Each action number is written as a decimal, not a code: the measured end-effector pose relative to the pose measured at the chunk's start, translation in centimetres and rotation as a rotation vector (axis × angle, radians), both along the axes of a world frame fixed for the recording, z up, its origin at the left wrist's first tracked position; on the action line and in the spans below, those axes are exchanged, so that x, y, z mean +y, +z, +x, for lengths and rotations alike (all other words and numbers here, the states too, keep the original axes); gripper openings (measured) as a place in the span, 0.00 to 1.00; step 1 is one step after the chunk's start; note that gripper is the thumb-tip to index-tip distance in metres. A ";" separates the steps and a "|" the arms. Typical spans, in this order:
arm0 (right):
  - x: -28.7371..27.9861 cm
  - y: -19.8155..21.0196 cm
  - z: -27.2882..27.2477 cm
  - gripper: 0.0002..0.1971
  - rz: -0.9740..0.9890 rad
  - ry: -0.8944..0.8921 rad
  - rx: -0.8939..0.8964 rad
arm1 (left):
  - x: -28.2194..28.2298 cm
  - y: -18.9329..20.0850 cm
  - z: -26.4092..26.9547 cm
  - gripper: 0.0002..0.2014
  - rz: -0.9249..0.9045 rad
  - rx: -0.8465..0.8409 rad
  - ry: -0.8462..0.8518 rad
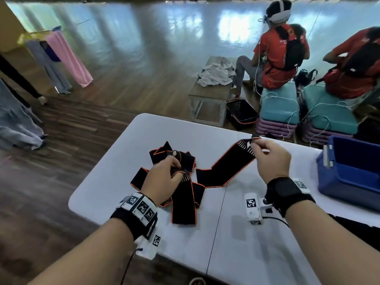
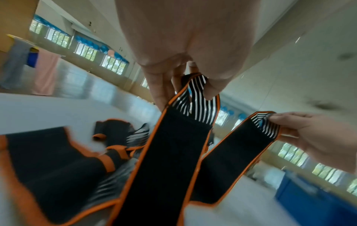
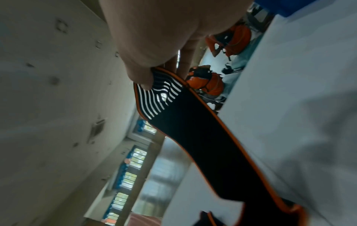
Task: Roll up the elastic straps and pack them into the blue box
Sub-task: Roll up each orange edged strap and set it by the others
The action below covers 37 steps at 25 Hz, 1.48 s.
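The right hand (image 1: 271, 159) is pinching the striped end of one black elastic strap with orange edging (image 1: 226, 167), thumb and fingertips closed on the white-lined section and lifting it off the white tabletop (image 1: 257, 243). The left hand (image 1: 162, 179) is pinching the striped end of a strap too, fingers curled around it above the heap of loose black orange-edged straps (image 1: 181, 202). In the left wrist view both striped ends are appearing side by side, each held by its own hand, with black lengths running down toward a shared fold; whether these are two ends of one strap or two separate straps cannot be told with certainty.

The relation governing the next move is the strap's long axis. It is running diagonally from the raised right hand down and leftward to the tabletop, then bending toward the heap beneath the left hand. The lifted end is sitting at the far right of the strap, so the right hand is the nearer one to start a roll from that end; the left hand is positioned over the trailing portion and is better placed to tension or free it from the pile.

The blue plastic box (image 1: 349, 171) is standing at the right edge of the tabletop, well apart from the heap and closer to the right hand. No rolled strap is visible inside it from this angle; rolling appears not yet begun.

Judged risk: the trailing length is overlapping other straps and may drag them along.
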State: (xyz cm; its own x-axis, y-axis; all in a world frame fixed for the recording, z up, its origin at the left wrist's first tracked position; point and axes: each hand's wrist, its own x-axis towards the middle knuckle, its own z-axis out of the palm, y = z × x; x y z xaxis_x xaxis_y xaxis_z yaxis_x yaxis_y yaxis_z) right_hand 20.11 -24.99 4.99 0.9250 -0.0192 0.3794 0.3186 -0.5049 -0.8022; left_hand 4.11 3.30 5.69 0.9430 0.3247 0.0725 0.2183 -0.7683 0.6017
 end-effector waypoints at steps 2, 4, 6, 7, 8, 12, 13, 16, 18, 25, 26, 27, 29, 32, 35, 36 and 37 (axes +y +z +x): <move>-0.2 3.8 0.0 0.03 0.093 0.030 -0.060 | -1.6 3.3 1.5 0.11 -0.068 -0.095 -0.026; -0.9 7.1 -0.6 0.10 0.127 0.044 -0.120 | -3.5 6.7 2.6 0.12 -0.116 -0.180 -0.042; -1.7 9.9 -1.3 0.16 0.118 0.091 -0.150 | -5.1 9.9 3.7 0.13 -0.142 -0.257 -0.055; -2.3 11.3 -1.7 0.20 0.106 0.122 -0.172 | -6.1 11.6 4.2 0.12 -0.151 -0.299 -0.073; -2.9 12.7 -2.2 0.22 0.090 0.152 -0.207 | -7.1 13.3 4.6 0.11 -0.168 -0.339 -0.091; -5.7 17.7 -3.9 0.14 0.064 0.186 -0.363 | -11.1 18.7 6.2 0.10 -0.273 -0.417 -0.157; -6.6 18.8 -4.2 0.12 0.052 0.176 -0.390 | -12.1 19.8 6.7 0.11 -0.292 -0.425 -0.179; -9.5 21.6 -4.9 0.09 0.026 0.142 -0.420 | -15.3 22.5 8.1 0.12 -0.274 -0.446 -0.260; -11.8 23.3 -5.4 0.08 0.003 0.115 -0.432 | -17.3 24.0 9.1 0.12 -0.234 -0.490 -0.341; -15.8 25.8 -8.0 0.06 0.006 0.095 -0.452 | -22.4 26.8 10.4 0.11 -0.136 -0.534 -0.444; -15.9 26.0 -8.2 0.06 -0.006 0.095 -0.460 | -23.0 27.1 10.3 0.11 -0.134 -0.539 -0.452; -15.9 26.0 -8.5 0.06 -0.017 0.095 -0.466 | -23.5 27.4 10.2 0.11 -0.141 -0.542 -0.457; -15.7 26.1 -8.8 0.06 -0.033 0.093 -0.478 | -24.4 27.8 9.9 0.11 -0.176 -0.537 -0.472; -15.2 26.3 -8.7 0.07 -0.066 0.066 -0.482 | -25.5 28.4 9.1 0.12 -0.241 -0.503 -0.514; -15.2 26.8 -8.5 0.09 -0.070 0.036 -0.459 | -26.2 28.8 7.9 0.14 -0.359 -0.445 -0.592; -15.2 27.0 -8.5 0.10 -0.065 0.027 -0.456 | -26.3 29.0 7.5 0.16 -0.369 -0.425 -0.641; -15.3 27.2 -8.5 0.11 -0.063 0.020 -0.458 | -26.4 29.1 7.1 0.17 -0.362 -0.409 -0.701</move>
State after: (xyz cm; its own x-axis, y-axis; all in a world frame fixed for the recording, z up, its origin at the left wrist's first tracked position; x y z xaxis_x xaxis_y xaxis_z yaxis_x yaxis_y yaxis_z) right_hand 11.65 -40.30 32.19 0.6619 0.0331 0.7488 0.6429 -0.5388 -0.5445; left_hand 11.20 -23.14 34.75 0.8567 -0.2492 0.4517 -0.5157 -0.3922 0.7617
